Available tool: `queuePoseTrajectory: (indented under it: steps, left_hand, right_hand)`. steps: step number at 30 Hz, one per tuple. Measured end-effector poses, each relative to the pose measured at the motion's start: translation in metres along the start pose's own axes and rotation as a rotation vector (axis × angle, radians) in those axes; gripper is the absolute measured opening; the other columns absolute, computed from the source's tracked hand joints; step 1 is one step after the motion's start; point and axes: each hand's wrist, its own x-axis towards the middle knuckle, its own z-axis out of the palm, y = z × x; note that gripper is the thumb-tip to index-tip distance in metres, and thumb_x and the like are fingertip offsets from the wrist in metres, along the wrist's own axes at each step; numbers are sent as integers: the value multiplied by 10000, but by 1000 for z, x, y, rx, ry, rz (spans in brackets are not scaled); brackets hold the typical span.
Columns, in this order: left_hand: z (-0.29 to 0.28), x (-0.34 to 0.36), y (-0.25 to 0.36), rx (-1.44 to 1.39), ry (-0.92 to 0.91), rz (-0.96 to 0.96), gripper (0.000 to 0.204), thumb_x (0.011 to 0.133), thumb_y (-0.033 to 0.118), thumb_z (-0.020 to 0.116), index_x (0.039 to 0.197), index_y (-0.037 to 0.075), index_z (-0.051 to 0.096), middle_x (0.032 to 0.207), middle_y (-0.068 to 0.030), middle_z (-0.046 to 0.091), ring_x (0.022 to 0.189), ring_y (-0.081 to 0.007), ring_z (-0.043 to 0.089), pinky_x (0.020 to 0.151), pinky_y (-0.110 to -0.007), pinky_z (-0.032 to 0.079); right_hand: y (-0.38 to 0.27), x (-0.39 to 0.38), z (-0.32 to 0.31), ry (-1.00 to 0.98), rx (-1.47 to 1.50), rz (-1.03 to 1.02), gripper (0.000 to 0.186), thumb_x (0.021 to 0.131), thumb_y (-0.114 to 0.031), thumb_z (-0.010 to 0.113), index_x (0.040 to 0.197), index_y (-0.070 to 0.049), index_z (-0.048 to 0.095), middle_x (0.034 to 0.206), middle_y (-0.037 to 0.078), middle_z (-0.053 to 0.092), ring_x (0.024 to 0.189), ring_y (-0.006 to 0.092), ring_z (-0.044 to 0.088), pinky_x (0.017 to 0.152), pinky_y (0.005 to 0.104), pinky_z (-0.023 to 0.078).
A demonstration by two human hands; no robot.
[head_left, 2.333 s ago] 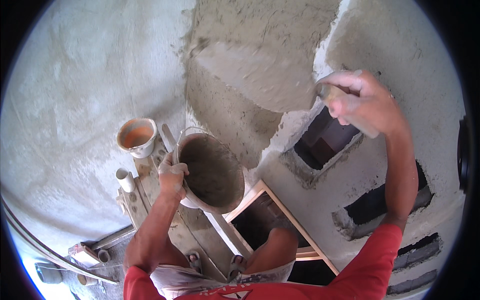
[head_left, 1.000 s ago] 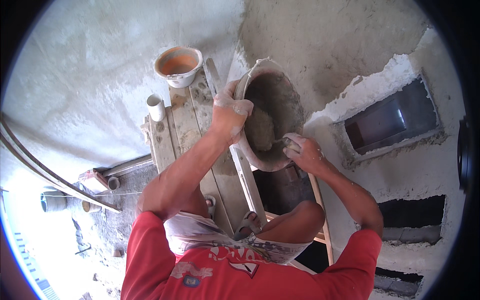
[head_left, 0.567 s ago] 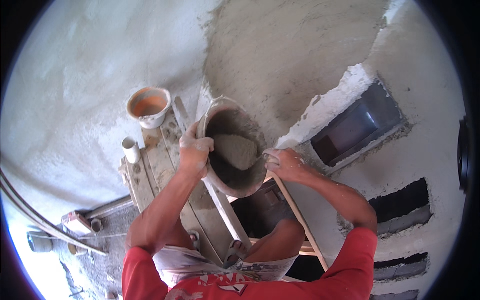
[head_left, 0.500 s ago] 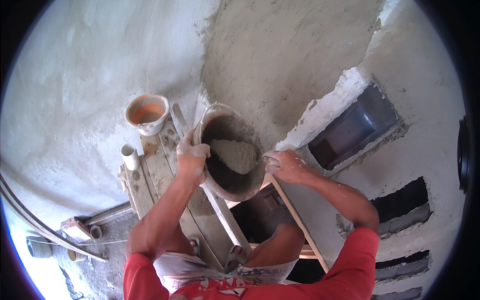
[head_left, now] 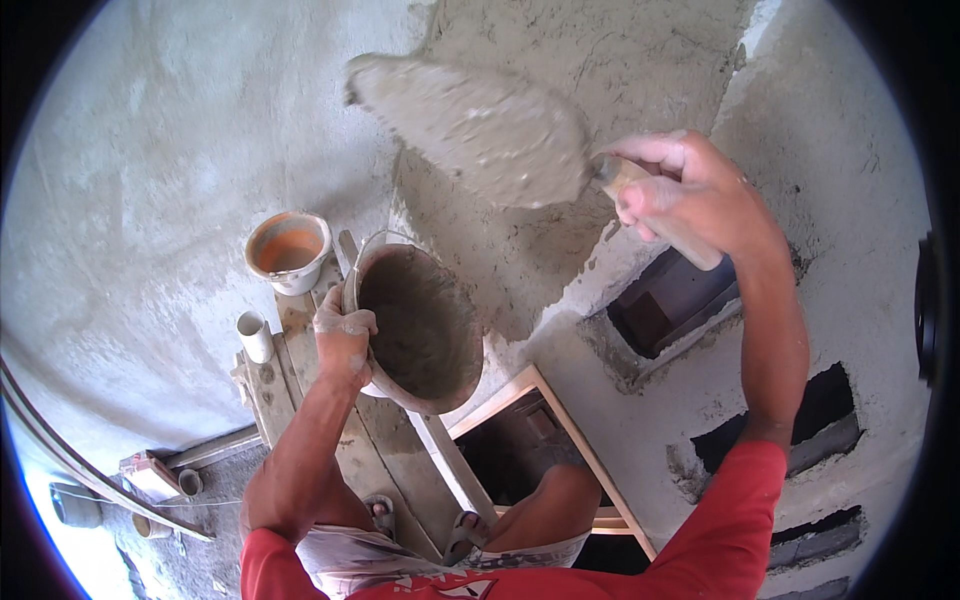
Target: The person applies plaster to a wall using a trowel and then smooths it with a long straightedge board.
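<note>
My left hand (head_left: pixel 342 335) grips the near rim of a dirty bucket (head_left: pixel 425 330) with a wire handle and dark grey mortar inside. My right hand (head_left: pixel 680 195) is wrapped round the pale wooden handle of a trowel (head_left: pixel 708 250). Its blade, largely hidden under a blurred load of wet grey mortar (head_left: pixel 465 130), is up at the rough plastered wall patch (head_left: pixel 570 40), above and right of the bucket. Whether it touches the wall I cannot tell.
A white tub (head_left: pixel 312 262) with an orange inside and a white pipe piece (head_left: pixel 256 350) rest on wooden planks (head_left: pixel 400 470) under my feet. A wood-framed opening (head_left: pixel 500 450) and rough wall openings (head_left: pixel 640 310) are at the right. Curved strips (head_left: pixel 75 450) lean at lower left.
My right hand has lifted the trowel and mortar out of the bucket, up and toward the wall. My left hand, still holding the bucket, has shifted left.
</note>
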Motion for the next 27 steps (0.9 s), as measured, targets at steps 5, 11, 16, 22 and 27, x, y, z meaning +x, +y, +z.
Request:
queuePoseTrajectory:
  steps: [5, 11, 16, 22, 27]
  left_hand:
    - [14, -9, 0, -38, -67, -37, 624, 646, -142, 481, 1245, -16, 601, 993, -56, 643, 785, -136, 554, 650, -233, 446]
    - [12, -7, -4, -25, -64, -86, 573, 653, -145, 495, 1203, -30, 608, 966, -62, 644, 774, -143, 574, 618, -237, 457]
    - [23, -12, -5, -1, -92, -61, 565, 660, -123, 510, 1210, -44, 610, 947, -57, 645, 770, -134, 573, 608, -234, 454]
    - [26, -22, -8, 236, -94, 136, 519, 676, -37, 560, 1189, -47, 643, 855, -36, 622, 710, -96, 538, 586, -234, 434]
    - [27, -27, 8, 282, -115, 102, 519, 693, -22, 564, 1206, -33, 639, 826, -7, 604, 689, -78, 522, 598, -231, 433]
  right_hand:
    - [94, 34, -150, 615, -441, -24, 476, 899, -231, 655, 1335, -52, 582, 846, 78, 626, 664, 140, 580, 591, 292, 525]
    - [41, 8, -129, 812, -526, 35, 375, 916, -241, 623, 1254, -78, 630, 851, 30, 614, 627, 106, 540, 578, 262, 495]
    - [68, 14, 7, 21, -338, 236, 433, 839, -161, 702, 1256, -69, 632, 990, 44, 676, 779, 113, 608, 678, 293, 530]
    - [166, 16, 153, 181, -1291, -649, 225, 823, -133, 628, 1035, -79, 682, 960, 224, 655, 829, 302, 688, 692, 416, 546]
    - [201, 5, 197, 2, -1003, -492, 281, 833, -169, 666, 1098, -75, 664, 980, 216, 649, 856, 357, 678, 740, 455, 540]
